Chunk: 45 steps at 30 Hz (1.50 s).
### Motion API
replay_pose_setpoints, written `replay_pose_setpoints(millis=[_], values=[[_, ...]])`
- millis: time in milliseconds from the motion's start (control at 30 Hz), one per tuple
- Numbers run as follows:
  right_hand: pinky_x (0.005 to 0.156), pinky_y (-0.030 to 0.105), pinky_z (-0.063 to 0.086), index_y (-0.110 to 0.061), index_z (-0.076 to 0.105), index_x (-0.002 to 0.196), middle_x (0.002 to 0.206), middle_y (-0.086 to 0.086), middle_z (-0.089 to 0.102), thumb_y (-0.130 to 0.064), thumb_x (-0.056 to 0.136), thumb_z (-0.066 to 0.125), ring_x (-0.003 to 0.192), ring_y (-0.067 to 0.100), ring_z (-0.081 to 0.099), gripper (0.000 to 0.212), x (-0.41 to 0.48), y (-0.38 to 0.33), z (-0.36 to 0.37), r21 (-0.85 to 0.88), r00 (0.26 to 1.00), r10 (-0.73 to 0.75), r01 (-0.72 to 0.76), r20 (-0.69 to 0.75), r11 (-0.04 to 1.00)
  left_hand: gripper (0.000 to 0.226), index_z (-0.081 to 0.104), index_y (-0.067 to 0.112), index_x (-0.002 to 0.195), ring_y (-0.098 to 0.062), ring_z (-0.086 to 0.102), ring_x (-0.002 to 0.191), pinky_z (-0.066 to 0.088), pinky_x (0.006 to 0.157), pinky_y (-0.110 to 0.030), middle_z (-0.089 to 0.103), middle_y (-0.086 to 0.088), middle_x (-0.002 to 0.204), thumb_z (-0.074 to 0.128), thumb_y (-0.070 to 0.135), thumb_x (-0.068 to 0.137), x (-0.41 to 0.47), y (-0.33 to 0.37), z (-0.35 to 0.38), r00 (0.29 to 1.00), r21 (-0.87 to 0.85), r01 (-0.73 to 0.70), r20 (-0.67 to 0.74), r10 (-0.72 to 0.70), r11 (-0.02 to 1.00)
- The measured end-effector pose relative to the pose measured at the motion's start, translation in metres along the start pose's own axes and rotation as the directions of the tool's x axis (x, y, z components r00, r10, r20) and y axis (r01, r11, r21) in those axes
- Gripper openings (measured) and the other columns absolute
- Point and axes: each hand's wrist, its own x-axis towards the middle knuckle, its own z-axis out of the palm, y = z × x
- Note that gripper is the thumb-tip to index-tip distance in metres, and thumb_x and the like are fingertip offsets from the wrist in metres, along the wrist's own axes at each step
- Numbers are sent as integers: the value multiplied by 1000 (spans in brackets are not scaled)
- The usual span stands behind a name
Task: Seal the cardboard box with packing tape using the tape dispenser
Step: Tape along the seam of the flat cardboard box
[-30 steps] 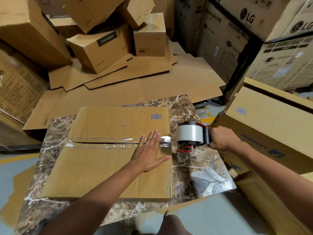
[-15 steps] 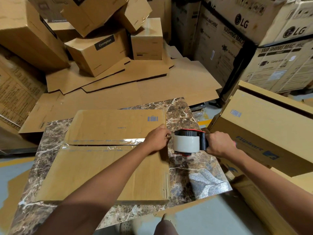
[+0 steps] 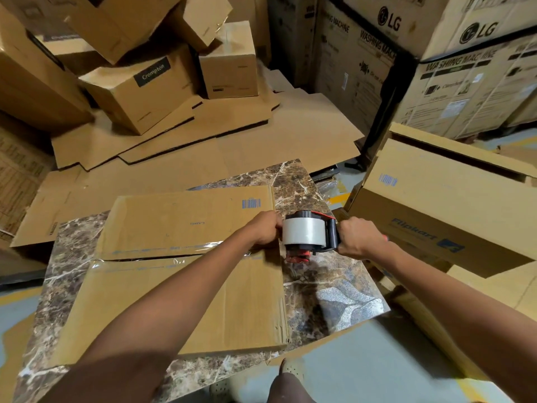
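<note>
Cardboard box (image 3: 180, 274), flat, lies on marble slab (image 3: 328, 292), centre to lower left of frame. Clear tape strip (image 3: 162, 251) runs along the flap seam, left edge toward right; seam gap shows dark under it.

Tape dispenser (image 3: 309, 235): centre right of frame, just off the box's right edge, above the slab. Black/red frame, clear roll facing camera, red blade end pointing down.

Right hand (image 3: 359, 238): fingers wrapped tight around dispenser handle, right of the roll.

Left hand (image 3: 266, 231): curled into a closed grip at the box's right edge, touching the roll's left side, at the seam end. What the fingers pinch: cannot tell, hidden under the hand.

Hands are close, w/ only the roll between them.

Surroundings: Flipkart box (image 3: 436, 210) at right, just beside dispenser. Crompton box (image 3: 139, 88) upper left among piled cartons. LG washing machine cartons (image 3: 465, 68) upper right. Flattened cardboard sheets (image 3: 232, 135) behind slab.
</note>
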Motion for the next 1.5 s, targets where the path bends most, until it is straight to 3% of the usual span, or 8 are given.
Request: replay_pose_setpoints(millis=[100,300,433,567,733,1067,1300,1500], values=[[63,33,54,-22,34,62,59,-4,44,-35,85,57,62,24,57,36,4,-3,-1,25,1000,-4,4,-2,1000,32,67,2,113,-33,59,109,46,79,-33,64,-17,119,49,-9,89,2,-5,0,1000,-20,7,-2,-7,1000],[57,31,51,-17,49,74,62,-5,48,-43,84,60,63,23,60,30,7,-1,6,98,1000,15,-16,10,995,15,68,0,81,-34,64,89,52,72,-38,70,-21,90,55,-6,79,2,-10,-1,999,-148,25,44,-19,989],[57,33,52,-16,49,71,61,-3,49,-47,84,61,62,25,59,35,5,2,8,138,1000,15,-14,-5,990,11,64,-2,72,-24,53,72,39,61,-31,59,-13,72,56,-6,79,2,-5,1,999,-167,42,20,-39,985],[54,31,48,-21,41,63,59,-1,49,-52,84,62,58,26,57,43,-3,8,18,173,998,56,-50,-30,984,11,65,-7,73,-22,48,68,36,60,-31,54,-14,72,55,-3,73,2,0,3,999,-131,54,11,-53,990],[52,29,43,-21,40,61,58,1,47,-32,79,59,57,27,54,29,-14,14,22,162,995,88,-79,-46,984,13,59,16,72,-19,41,70,31,63,-31,46,-8,74,54,5,70,6,11,-2,990,25,28,135,-31,999],[57,36,54,-16,51,70,64,5,57,-35,78,58,59,27,59,21,-9,18,25,148,996,69,-60,-54,987,16,66,1,93,-31,60,81,42,62,-34,66,-17,90,70,11,81,5,14,-8,977,111,34,207,-56,993],[53,32,49,-20,38,62,60,0,49,-51,83,64,57,25,56,45,-1,14,20,189,999,43,-41,-6,981,29,58,6,100,-26,62,94,54,81,-40,64,-11,102,77,14,79,-4,6,-2,993,-40,7,122,-2,999],[56,31,46,-20,40,62,60,-3,47,-46,84,64,63,27,57,42,4,10,12,180,999,46,-47,11,982,35,45,12,96,-19,51,82,41,61,-30,56,-6,93,77,11,80,-8,2,1,997,-127,-6,76,16,992]])
